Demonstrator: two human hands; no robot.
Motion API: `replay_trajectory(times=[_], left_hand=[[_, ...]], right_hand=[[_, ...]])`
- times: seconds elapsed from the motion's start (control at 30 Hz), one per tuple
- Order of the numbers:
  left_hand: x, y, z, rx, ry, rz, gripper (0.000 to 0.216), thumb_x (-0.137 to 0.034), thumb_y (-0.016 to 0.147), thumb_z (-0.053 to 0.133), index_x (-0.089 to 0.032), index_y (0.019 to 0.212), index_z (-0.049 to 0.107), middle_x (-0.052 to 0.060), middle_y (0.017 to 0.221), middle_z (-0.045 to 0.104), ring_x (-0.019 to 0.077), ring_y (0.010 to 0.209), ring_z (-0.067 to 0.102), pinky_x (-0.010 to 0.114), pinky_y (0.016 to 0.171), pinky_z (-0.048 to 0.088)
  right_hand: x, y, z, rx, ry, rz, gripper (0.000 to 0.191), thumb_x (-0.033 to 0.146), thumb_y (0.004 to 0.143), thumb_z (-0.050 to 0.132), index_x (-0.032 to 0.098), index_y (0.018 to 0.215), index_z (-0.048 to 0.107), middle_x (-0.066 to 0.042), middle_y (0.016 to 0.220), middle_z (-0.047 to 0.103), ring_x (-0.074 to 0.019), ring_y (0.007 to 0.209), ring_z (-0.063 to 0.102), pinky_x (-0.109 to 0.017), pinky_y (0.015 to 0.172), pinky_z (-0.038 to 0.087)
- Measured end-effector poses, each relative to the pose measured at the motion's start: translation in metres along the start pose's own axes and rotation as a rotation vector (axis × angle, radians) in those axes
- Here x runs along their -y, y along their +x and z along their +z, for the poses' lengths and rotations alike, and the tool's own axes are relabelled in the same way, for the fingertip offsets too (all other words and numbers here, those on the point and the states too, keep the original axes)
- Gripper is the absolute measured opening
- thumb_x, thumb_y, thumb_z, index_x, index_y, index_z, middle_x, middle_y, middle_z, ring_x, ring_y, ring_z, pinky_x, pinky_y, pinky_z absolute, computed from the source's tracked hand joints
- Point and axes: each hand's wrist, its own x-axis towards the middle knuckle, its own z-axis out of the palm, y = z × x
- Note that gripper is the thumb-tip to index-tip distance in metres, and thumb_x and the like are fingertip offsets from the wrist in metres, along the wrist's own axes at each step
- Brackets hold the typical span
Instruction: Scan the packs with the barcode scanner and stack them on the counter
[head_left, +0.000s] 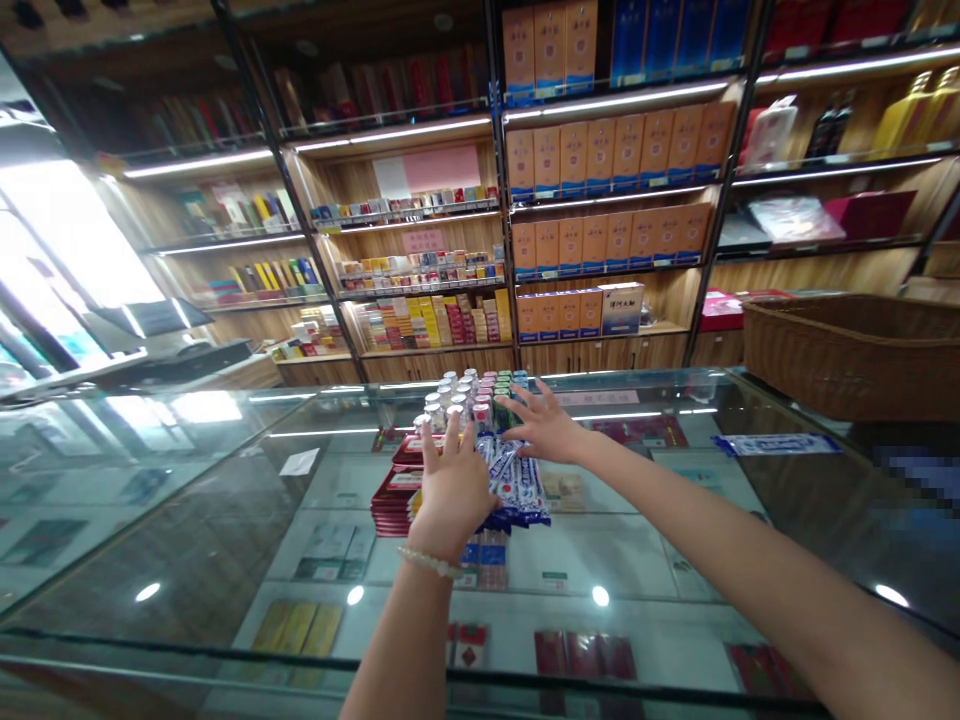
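Note:
My left hand [456, 485], with a beaded bracelet at the wrist, reaches forward with fingers spread over the goods on the glass counter. Under and beside it lie a stack of red flat packs [395, 500] and a pile of blue-and-white wrapped bars [514, 485]. My right hand [546, 425] is also spread, at the pile's far right edge near the small capped bottles [461, 390]. Those bottles stand in rows with white, pink and green colours. Whether either palm touches the packs is hard to make out.
One more blue-and-white wrapped bar [776, 445] lies on the counter to the right. A brown woven basket [847, 360] stands behind it. Flat packs show through the glass counter [637, 560]. Shelves with orange boxes [574, 245] line the back wall; a dark screen [150, 320] stands far left.

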Motion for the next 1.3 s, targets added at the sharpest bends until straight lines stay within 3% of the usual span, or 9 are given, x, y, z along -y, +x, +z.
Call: replay_trajectory(times=[0.37,0.67,0.8,1.03,1.3], left_hand=[[0.002,-0.001,0.005,-0.093,-0.026,0.003,0.029,-0.029,0.077,0.073,-0.021,0.103,0.082,0.017,0.151,0.058,0.0435,0.153,0.033,0.074,0.124,0.005],[-0.016,0.018,-0.004,-0.300,-0.113,-0.029,0.013,-0.016,0.080,0.070,-0.020,0.088,0.079,0.014,0.160,0.049,0.0426,0.155,0.030,0.077,0.123,0.000],[-0.024,0.024,-0.005,-0.410,-0.153,-0.003,0.006,-0.019,0.081,0.073,-0.022,0.086,0.075,0.011,0.163,0.045,0.0407,0.155,0.029,0.077,0.123,0.004],[-0.039,0.028,-0.007,-0.525,-0.241,-0.018,0.017,-0.034,0.092,0.068,-0.032,0.107,0.076,0.003,0.164,0.044,0.0375,0.155,0.031,0.073,0.124,0.006],[-0.064,0.032,0.002,-0.555,-0.253,0.014,0.021,-0.039,0.096,0.062,-0.036,0.113,0.074,0.003,0.164,0.045,0.0368,0.152,0.034,0.071,0.123,0.006]], right_hand=[[-0.007,-0.007,-0.005,-0.114,-0.091,-0.104,0.024,0.039,0.077,0.085,0.031,0.099,0.077,-0.004,0.160,0.049,-0.0346,0.152,0.033,-0.063,0.127,-0.007],[-0.032,-0.048,-0.060,-0.187,-0.160,0.018,0.017,0.038,0.081,0.074,0.024,0.090,0.073,-0.008,0.161,0.047,-0.0330,0.153,0.030,-0.056,0.127,-0.015],[-0.038,-0.069,-0.081,-0.240,-0.179,0.110,0.017,0.038,0.082,0.072,0.024,0.092,0.072,-0.008,0.160,0.048,-0.0317,0.152,0.032,-0.053,0.126,-0.014],[-0.044,-0.099,-0.099,-0.267,-0.166,0.275,0.020,0.042,0.087,0.068,0.026,0.097,0.071,-0.009,0.158,0.050,-0.0323,0.151,0.033,-0.054,0.127,-0.007],[-0.039,-0.138,-0.112,-0.284,-0.192,0.380,0.019,0.043,0.087,0.069,0.026,0.096,0.071,-0.009,0.156,0.050,-0.0333,0.151,0.032,-0.059,0.126,-0.003]])
